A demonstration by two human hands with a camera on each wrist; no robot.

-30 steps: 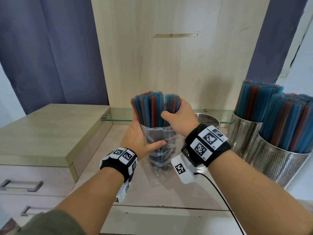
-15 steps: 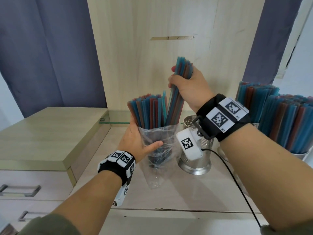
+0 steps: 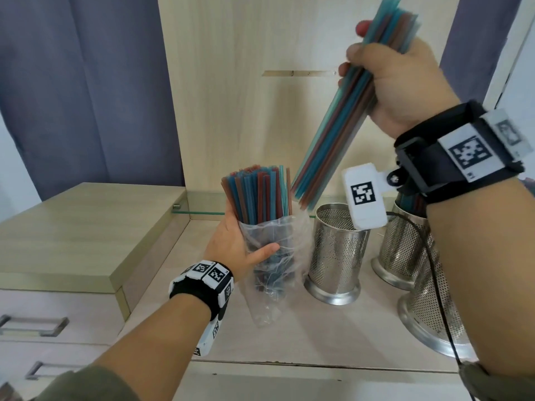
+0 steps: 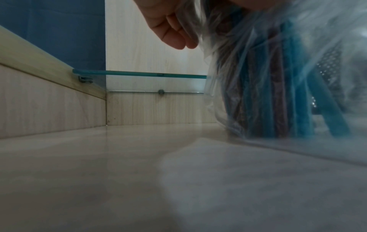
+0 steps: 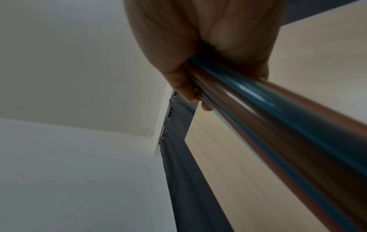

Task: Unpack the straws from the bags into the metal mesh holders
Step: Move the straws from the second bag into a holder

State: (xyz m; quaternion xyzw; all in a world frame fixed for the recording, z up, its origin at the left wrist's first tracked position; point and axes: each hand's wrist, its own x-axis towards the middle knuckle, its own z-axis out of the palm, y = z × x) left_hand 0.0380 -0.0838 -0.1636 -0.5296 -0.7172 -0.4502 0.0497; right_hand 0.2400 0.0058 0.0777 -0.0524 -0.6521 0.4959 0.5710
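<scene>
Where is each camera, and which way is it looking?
Head: on the person's head, looking down at both forearms, the left hand holding the clear plastic bag of blue and red straws.
Left wrist: low over the pale counter, facing fingers and that bag, shared with the head view.
Right wrist: looking upward past the right hand gripping a blue and red straw bundle.

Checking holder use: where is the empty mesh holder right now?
In the head view, the empty mesh holder stands on the counter just right of the straw bag, below the lifted straws.
</scene>
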